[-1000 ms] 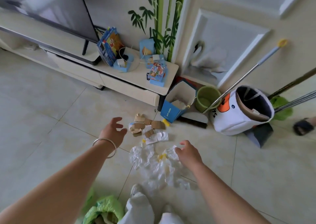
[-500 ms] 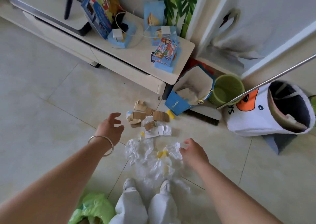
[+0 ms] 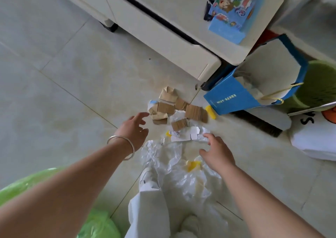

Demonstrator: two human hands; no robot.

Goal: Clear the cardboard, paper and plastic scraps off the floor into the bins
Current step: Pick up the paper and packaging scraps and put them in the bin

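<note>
Left hand (image 3: 133, 130) with fingers spread and empty, just near-left of the cardboard scraps (image 3: 181, 108) on the tiled floor (image 3: 72, 78), right hand (image 3: 217, 151) likewise spread above crumpled clear plastic (image 3: 174, 165), white paper scraps (image 3: 189, 135) between them, blue paper bag (image 3: 254, 85) far right, green bin liner (image 3: 27, 183) near left.

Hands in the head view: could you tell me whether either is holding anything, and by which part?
Nothing is held. The left hand and right hand hover open above the cardboard scraps and plastic.
</note>
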